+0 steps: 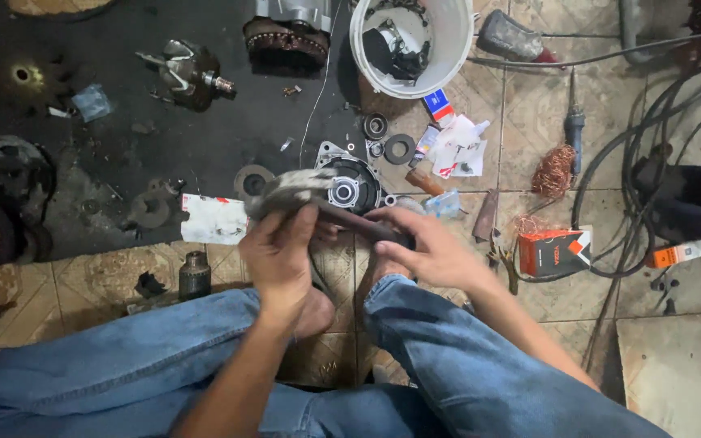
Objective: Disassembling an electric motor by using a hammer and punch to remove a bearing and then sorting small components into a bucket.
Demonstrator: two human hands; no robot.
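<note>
A dark strap-like tool (359, 223) is held over the knees, gripped at its far end by the right hand (427, 247); a grimy rag-wrapped part (290, 191) is clenched in the left hand (279, 251). A housing (349, 185) is seen on the floor (529, 138) just beyond, a white bucket (448, 32) farther off.

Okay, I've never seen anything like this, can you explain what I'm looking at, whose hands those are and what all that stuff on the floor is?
This is one picture from a camera worn on a person's head, looking down past their jeans at a tiled floor. Their left hand grips a grey rag wrapped around a dark, blurred part; the right hand steadies its other end. Just beyond lies a round metal housing. Around it sit a white bucket of parts, a rotor, washers, a copper wire tangle, an orange box and black cables.
</note>
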